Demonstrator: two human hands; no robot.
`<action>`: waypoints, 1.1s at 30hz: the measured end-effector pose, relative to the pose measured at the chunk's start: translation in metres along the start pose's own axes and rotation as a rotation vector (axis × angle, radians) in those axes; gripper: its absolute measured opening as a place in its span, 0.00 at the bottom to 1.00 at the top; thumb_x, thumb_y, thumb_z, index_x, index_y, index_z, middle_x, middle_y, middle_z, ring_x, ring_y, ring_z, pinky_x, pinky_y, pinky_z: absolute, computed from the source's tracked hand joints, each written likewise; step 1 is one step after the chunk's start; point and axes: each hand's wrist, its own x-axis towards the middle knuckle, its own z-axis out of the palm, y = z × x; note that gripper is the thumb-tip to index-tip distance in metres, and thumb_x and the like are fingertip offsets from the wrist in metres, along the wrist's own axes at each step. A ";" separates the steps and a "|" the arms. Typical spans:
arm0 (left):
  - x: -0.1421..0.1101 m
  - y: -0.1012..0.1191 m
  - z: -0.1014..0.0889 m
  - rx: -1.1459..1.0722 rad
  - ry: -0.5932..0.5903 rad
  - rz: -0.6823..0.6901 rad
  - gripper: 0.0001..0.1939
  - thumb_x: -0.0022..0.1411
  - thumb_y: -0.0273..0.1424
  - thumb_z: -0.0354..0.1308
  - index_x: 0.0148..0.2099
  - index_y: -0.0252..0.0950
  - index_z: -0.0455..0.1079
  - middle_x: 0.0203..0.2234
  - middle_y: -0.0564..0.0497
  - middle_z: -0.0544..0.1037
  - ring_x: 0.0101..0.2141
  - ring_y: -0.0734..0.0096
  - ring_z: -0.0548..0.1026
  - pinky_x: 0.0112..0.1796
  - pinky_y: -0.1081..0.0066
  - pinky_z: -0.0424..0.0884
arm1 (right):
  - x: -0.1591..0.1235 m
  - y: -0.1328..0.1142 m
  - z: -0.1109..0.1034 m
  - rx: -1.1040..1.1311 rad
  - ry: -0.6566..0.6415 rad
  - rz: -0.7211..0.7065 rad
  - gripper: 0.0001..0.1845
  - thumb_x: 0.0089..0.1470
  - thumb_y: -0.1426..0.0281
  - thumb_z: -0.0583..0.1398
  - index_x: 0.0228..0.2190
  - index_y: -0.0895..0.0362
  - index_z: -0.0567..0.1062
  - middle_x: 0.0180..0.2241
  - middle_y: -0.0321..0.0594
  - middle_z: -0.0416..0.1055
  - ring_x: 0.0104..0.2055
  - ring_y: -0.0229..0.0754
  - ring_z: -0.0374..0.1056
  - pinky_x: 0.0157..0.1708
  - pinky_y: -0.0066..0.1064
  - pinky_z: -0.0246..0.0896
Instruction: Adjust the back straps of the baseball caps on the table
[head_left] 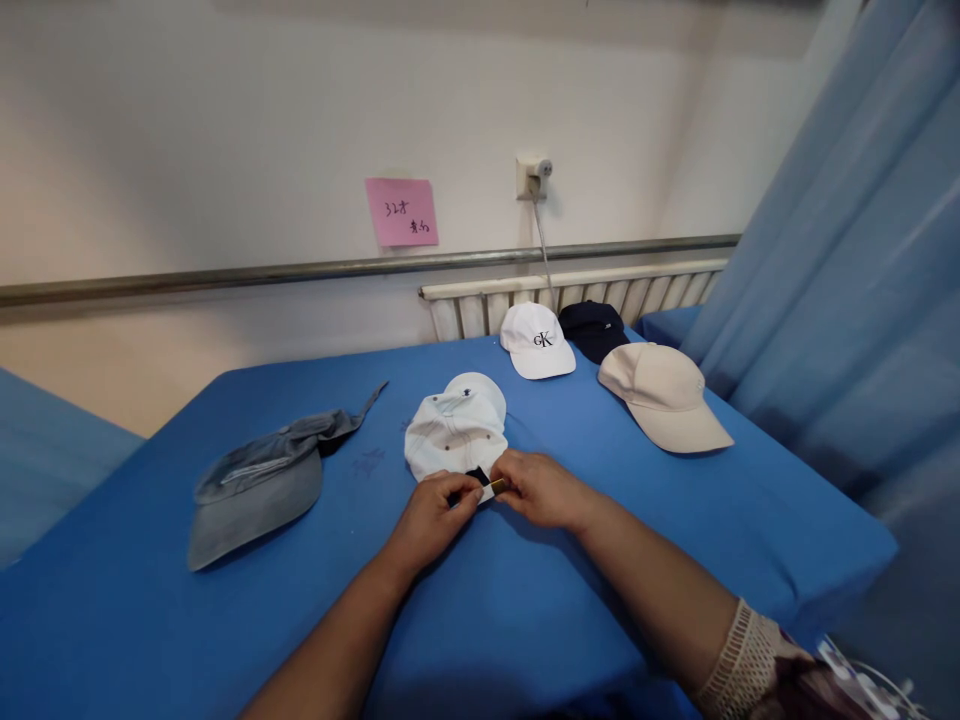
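A pale, whitish baseball cap (454, 428) lies on the blue-covered table, its brim pointing away from me and its back strap (491, 490) toward me. My left hand (437, 515) pinches the white strap between thumb and finger. On the strap's other side, my right hand (536, 487) is closed at a brass-coloured buckle (499, 486). Both hands are close together at the cap's rear opening, where a dark patch shows. The fingers partly cover the strap's ends.
A grey-blue visor cap (262, 480) lies at left. A white cap with black letters (538, 342), a navy cap (592, 328) and a beige cap (664, 395) lie at the back right. Blue curtains (840, 250), a radiator (465, 312) and a wall rail (300, 272) border the table (510, 640).
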 end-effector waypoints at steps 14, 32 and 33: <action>0.000 0.000 0.001 0.058 0.007 0.003 0.11 0.61 0.33 0.52 0.29 0.38 0.73 0.25 0.51 0.77 0.30 0.67 0.72 0.37 0.69 0.63 | -0.001 0.002 0.003 -0.029 -0.021 -0.023 0.08 0.55 0.74 0.60 0.38 0.56 0.69 0.37 0.38 0.71 0.36 0.39 0.66 0.34 0.28 0.54; 0.001 0.002 0.008 -0.012 0.051 -0.044 0.10 0.58 0.34 0.54 0.27 0.37 0.70 0.24 0.52 0.75 0.30 0.67 0.72 0.34 0.70 0.64 | 0.000 0.004 0.009 -0.022 -0.013 -0.038 0.07 0.56 0.73 0.59 0.39 0.56 0.69 0.38 0.40 0.72 0.37 0.40 0.67 0.36 0.29 0.56; 0.001 0.002 0.009 -0.012 0.051 -0.040 0.10 0.58 0.34 0.54 0.27 0.37 0.70 0.24 0.52 0.75 0.30 0.67 0.72 0.34 0.70 0.64 | -0.001 0.003 0.009 -0.021 -0.013 -0.043 0.08 0.56 0.72 0.59 0.40 0.56 0.69 0.38 0.40 0.72 0.38 0.40 0.67 0.36 0.29 0.57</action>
